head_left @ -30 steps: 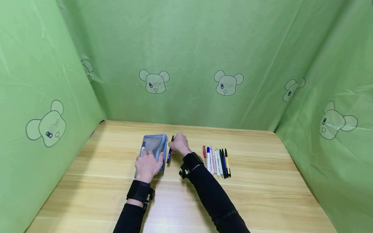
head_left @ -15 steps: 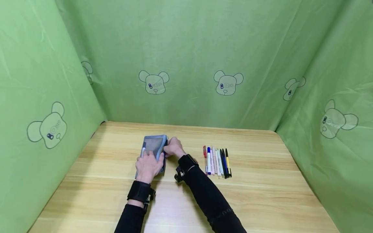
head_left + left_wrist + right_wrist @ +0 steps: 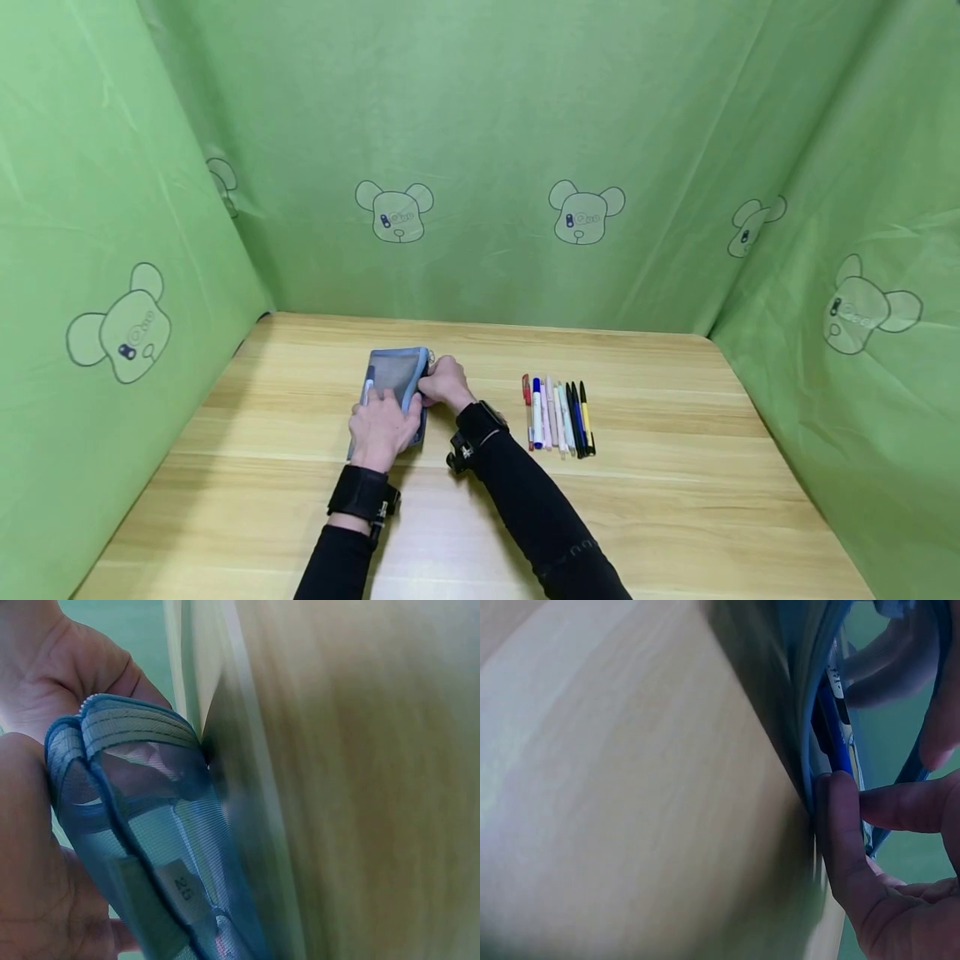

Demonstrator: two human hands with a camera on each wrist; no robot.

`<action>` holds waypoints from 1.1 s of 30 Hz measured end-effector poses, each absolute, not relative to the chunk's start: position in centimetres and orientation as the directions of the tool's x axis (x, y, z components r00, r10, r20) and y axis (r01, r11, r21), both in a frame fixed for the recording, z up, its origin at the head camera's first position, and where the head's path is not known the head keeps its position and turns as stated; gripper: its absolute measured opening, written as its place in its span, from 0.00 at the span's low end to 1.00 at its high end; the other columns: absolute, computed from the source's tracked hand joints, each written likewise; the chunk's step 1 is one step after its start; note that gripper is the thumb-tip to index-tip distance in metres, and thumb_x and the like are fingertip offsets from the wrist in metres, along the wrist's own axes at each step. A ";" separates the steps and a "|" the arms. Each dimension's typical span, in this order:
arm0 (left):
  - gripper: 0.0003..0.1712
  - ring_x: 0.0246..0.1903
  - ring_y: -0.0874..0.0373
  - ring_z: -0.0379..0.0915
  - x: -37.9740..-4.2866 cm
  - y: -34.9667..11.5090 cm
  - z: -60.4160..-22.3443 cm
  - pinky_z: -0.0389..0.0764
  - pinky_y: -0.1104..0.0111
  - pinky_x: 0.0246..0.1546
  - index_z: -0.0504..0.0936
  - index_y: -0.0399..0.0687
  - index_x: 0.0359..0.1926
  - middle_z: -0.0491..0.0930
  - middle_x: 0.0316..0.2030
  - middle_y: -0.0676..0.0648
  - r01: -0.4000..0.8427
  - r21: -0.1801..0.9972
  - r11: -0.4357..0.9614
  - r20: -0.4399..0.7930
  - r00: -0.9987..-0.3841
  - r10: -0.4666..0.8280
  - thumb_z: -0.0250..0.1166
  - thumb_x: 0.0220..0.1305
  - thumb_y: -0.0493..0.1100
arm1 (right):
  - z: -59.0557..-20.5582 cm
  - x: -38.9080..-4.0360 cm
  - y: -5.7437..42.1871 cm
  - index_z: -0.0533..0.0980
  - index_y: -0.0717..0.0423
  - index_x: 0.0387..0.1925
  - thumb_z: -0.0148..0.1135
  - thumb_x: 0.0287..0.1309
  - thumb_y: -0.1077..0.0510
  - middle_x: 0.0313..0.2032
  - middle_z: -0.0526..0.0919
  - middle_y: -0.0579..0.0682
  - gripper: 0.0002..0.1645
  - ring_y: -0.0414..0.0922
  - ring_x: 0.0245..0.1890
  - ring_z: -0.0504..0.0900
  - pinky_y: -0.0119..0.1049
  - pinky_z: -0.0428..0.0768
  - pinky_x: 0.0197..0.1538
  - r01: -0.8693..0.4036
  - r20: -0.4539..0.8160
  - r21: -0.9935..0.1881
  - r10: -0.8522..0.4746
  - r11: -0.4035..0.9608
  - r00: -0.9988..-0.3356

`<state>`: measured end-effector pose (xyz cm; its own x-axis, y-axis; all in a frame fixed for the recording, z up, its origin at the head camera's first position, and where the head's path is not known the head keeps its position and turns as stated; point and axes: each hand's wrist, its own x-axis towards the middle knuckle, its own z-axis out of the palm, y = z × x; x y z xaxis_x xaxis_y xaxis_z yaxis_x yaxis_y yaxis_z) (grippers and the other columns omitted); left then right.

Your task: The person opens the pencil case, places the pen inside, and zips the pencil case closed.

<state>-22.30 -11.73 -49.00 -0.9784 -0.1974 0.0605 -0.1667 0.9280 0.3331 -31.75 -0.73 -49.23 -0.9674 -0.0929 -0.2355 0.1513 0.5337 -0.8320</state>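
Observation:
A blue-edged mesh pencil case (image 3: 390, 367) lies on the table in the head view. My left hand (image 3: 378, 429) rests over it, fingers spread on its top and thumb at the gaping zip opening. In the left wrist view, the opening shows a white tag (image 3: 180, 889) marked 25. On the case's right side is my right hand (image 3: 446, 383), its fingertips inside the mouth. The right wrist view shows thumb and fingers pinching a blue pen (image 3: 838, 742) partly inside the case, its lower end hidden behind the fingers. A white marker (image 3: 367, 390) shows through the mesh.
A row of several pens (image 3: 558, 417) lies to the right of my right forearm, with a red-capped pen (image 3: 527, 390) at its left end. The wooden table (image 3: 675, 467) is bounded by green curtains (image 3: 487, 275) at the back and sides.
My right hand has moved left with the blue pen from beside the pencil case into its opening. The left hand has stayed on the case; the row of pens lies as before.

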 end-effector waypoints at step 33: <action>0.38 0.45 0.25 0.76 -22.3 -11.9 -49.3 0.81 0.41 0.38 0.77 0.31 0.56 0.75 0.58 0.27 -0.154 0.354 0.922 0.067 -0.980 -0.190 0.49 0.70 0.63 | -50.0 -31.1 -2.2 0.76 0.69 0.45 0.47 0.56 0.75 0.31 0.69 0.50 0.16 0.44 0.29 0.71 0.29 0.68 0.30 0.199 -0.291 -0.934 -0.307 0.297 -0.906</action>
